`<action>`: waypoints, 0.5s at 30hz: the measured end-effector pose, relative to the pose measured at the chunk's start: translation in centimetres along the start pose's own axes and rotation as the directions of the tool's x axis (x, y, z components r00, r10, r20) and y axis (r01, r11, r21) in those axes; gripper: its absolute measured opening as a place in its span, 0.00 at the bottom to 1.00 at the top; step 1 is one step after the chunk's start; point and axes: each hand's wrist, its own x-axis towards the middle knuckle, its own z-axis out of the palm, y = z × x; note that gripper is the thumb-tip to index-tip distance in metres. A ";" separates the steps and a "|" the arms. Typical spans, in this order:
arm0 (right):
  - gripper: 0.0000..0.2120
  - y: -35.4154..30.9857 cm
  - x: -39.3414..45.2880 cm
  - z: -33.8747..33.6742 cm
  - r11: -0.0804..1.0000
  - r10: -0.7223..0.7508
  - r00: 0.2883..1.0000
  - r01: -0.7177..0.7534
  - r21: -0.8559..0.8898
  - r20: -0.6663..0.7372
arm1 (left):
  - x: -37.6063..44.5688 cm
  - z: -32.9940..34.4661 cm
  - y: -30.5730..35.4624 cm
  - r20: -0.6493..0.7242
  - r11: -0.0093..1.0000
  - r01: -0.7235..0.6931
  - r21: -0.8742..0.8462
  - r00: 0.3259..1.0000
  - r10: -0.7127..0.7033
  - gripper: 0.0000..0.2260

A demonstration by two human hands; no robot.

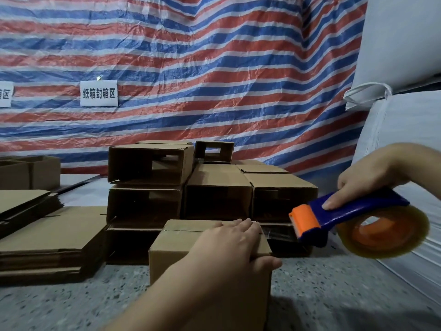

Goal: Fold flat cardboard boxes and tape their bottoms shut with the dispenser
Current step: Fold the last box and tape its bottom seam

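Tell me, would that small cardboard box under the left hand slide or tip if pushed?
The box would probably slide easily: it looks empty and light, standing on smooth speckled floor. It seems fairly stiff, since the left hand rests flat on top without denting it. Tipping looks unlikely, given its squat shape.

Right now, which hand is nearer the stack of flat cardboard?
Left. The left hand rests on the box beside the flat cardboard stack; the right hand holds the tape dispenser farther right.
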 end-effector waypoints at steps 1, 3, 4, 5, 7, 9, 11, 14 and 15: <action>0.32 -1.0 -0.1 0.6 0.997 0.025 0.999 -0.028 -0.078 -0.031 | 0.0 0.0 0.0 -0.010 1.000 -0.006 0.000 1.000 0.006 0.37; 0.32 -3.4 0.9 2.5 0.977 0.024 0.993 -0.048 -0.206 -0.118 | -0.1 0.1 0.1 -0.020 1.000 -0.018 0.018 1.000 0.019 0.35; 0.30 -4.5 1.7 3.7 0.969 0.004 0.986 -0.045 -0.244 -0.167 | -0.1 0.0 0.1 -0.018 0.999 -0.022 0.032 1.000 0.022 0.33; 0.29 -5.5 2.6 5.0 0.958 -0.013 0.979 -0.046 -0.284 -0.203 | -0.1 -0.1 0.2 -0.017 0.999 -0.022 0.042 1.000 0.023 0.32; 0.28 -6.4 4.5 8.0 0.918 -0.030 0.968 -0.072 -0.391 -0.249 | -0.1 -0.2 0.3 -0.012 0.999 -0.019 0.048 1.000 0.020 0.31; 0.28 -5.7 6.5 10.9 0.913 -0.053 0.936 -0.096 -0.396 -0.349 | -0.2 -0.2 0.3 -0.006 0.999 -0.019 0.048 1.000 0.020 0.31; 0.27 -4.2 8.2 13.1 0.964 -0.076 0.854 -0.069 -0.257 -0.514 | -0.2 -0.2 0.3 -0.015 0.999 -0.018 0.042 1.000 0.018 0.30; 0.27 -2.8 9.7 15.8 0.984 -0.046 0.760 -0.077 -0.159 -0.649 | -0.2 0.0 0.2 -0.039 0.999 -0.021 0.034 0.999 0.022 0.30; 0.28 -2.7 10.1 16.8 0.985 -0.032 0.747 -0.090 -0.148 -0.664 | -0.2 0.1 0.2 -0.050 0.999 -0.024 0.032 0.998 0.026 0.30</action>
